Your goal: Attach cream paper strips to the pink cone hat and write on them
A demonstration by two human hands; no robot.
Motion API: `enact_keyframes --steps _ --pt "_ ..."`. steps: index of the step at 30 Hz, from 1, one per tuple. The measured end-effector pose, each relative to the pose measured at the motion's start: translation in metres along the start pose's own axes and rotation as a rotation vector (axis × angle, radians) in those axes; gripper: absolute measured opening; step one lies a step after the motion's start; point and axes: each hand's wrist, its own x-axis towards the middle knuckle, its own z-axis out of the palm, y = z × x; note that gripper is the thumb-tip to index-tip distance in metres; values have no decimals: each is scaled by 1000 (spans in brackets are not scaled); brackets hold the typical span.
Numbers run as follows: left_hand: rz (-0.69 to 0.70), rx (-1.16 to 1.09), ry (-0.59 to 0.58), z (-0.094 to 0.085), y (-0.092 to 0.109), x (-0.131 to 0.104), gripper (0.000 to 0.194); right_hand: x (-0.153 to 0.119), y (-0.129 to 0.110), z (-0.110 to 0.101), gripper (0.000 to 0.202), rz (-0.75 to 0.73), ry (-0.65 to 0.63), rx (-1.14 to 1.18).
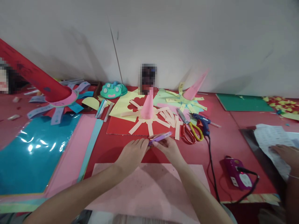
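Note:
A purple marker (pixel 160 137) lies slantwise across both hands, over the red table in front of me. My right hand (pixel 168 148) is closed around it near the middle. The fingers of my left hand (pixel 135 151) are curled at the marker's lower left end, gripping it. Just beyond the hands stands a pink paper cone (pixel 147 107) on a scalloped base, with pale paper strips radiating out. More loose pale strips (pixel 168 117) lie to its right. Below my wrists a pink paper sheet (pixel 149 189) is spread out.
Scissors (pixel 190 127) and a blue glue gun (pixel 203 123) lie right, its cord running near a purple power box (pixel 238 172). A second cone (pixel 196 85) stands behind. Left are a red cone (pixel 35 71), markers (pixel 101 109) and blue sheets (pixel 35 155). Another person's hand (pixel 283 154) rests on paper.

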Motion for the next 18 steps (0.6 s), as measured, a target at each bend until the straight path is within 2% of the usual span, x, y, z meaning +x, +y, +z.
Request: enact_keyframes --steps 3,5,10,14,18 --pt "11 -54 53 -3 -20 -4 20 0 1 -6 25 -25 3 -55" --pt "-61 -75 95 -5 -43 -7 21 -1 2 -12 23 -44 27 -107" --pt "-552 76 215 -15 -106 -3 31 -3 0 -20 21 -64 91 -175" --pt "-734 177 197 -21 -141 9 39 -1 -5 -19 19 -85 106 -183" --pt "-789 210 128 -17 -155 15 43 2 -6 -18 20 -92 95 -173"
